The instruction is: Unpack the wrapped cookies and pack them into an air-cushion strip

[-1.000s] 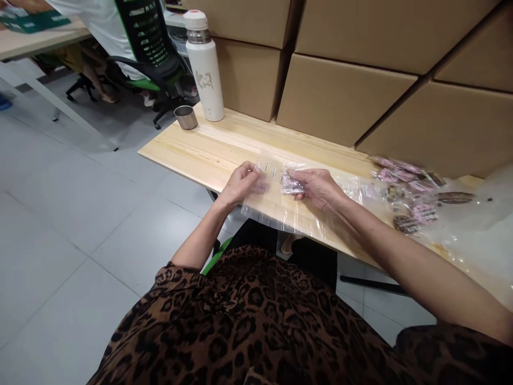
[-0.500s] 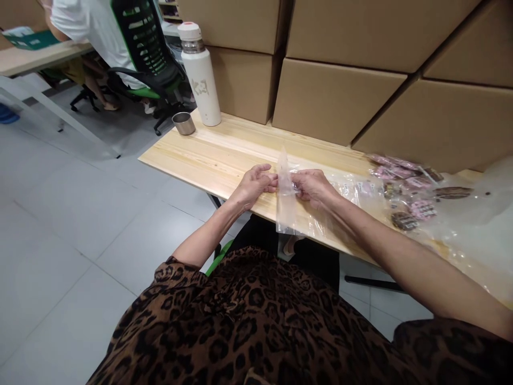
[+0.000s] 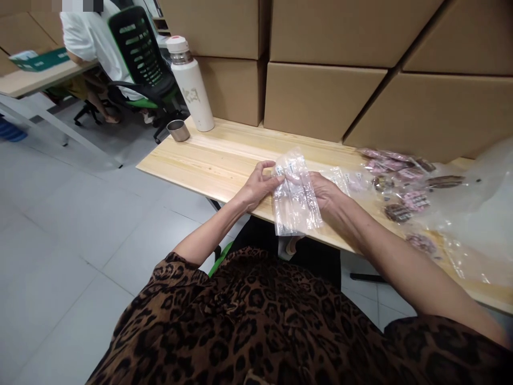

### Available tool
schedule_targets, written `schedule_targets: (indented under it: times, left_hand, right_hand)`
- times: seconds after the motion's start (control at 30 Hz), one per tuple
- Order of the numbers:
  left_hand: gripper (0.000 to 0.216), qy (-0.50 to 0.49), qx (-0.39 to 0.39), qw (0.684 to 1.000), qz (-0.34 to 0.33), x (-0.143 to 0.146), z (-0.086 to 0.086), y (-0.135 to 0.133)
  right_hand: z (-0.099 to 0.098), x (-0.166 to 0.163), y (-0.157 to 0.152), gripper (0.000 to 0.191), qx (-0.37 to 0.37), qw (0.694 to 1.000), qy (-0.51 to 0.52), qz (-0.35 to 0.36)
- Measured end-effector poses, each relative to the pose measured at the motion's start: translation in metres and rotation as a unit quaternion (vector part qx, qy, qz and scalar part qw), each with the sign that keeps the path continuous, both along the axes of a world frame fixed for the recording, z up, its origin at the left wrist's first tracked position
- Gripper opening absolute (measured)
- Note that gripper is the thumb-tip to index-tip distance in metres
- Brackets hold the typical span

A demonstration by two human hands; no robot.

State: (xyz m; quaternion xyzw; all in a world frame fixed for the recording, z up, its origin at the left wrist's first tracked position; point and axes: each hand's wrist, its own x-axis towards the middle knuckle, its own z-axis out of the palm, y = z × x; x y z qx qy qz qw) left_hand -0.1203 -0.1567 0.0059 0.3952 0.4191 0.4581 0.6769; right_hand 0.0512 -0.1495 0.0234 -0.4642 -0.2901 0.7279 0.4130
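Between my hands, over the table's front edge, is a clear plastic bag [image 3: 295,206] with small pale printed marks near its top. My left hand [image 3: 259,186] grips its left side, thumb in front and fingers closed. My right hand [image 3: 325,191] is closed at the bag's right side, its fingertips partly hidden behind the plastic. Just beyond the right hand, more clear plastic packets [image 3: 355,182] lie flat on the table. Further right is a spread of clear-wrapped pieces, among them a pink packet [image 3: 416,201] and a dark brown one [image 3: 398,213].
A white bottle [image 3: 194,88] and a small metal cup [image 3: 178,130] stand at the wooden table's [image 3: 192,160] left end. Cardboard boxes [image 3: 320,101] are stacked along the back. A large translucent plastic bag [image 3: 487,214] lies at the right. Behind, a person in white [image 3: 90,40] sits on an office chair [image 3: 138,59].
The plastic bag, edge-on before, now faces me, folded, with both hands on it. My left fingers have closed from a looser pose onto its left side.
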Motion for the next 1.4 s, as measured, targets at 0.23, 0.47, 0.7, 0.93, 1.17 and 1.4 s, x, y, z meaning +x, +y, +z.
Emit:
schedule_targets:
  times: [0.23, 0.47, 0.7, 0.93, 1.17, 1.4]
  left_hand:
    - [0.009, -0.034, -0.08, 0.995, -0.042, 0.002, 0.007, 0.005]
    - [0.007, -0.019, -0.098, 0.995, -0.031, 0.011, 0.01, 0.002]
    - [0.015, -0.007, -0.061, 0.998, 0.016, 0.02, 0.004, 0.0]
    - [0.03, -0.002, -0.046, 0.997, 0.068, 0.028, 0.006, -0.007]
    - [0.005, -0.008, -0.044, 0.999, 0.007, 0.023, 0.013, -0.013]
    - [0.03, -0.002, -0.015, 1.0, 0.024, 0.039, 0.0, -0.006]
  right_hand:
    - [0.015, 0.003, -0.001, 0.033, 0.017, 0.998, -0.061, 0.022]
    - [0.007, 0.004, 0.002, 0.03, 0.051, 0.994, -0.093, -0.025]
    - [0.02, 0.031, -0.013, 0.011, 0.296, 0.91, -0.242, -0.162]
    - [0.0, 0.011, -0.042, 0.037, 0.375, 0.83, -0.412, 0.031]
    - [-0.023, 0.016, -0.033, 0.055, 0.34, 0.89, -0.305, -0.002]
    - [-0.018, 0.035, -0.032, 0.052, 0.169, 0.984, -0.034, -0.034]
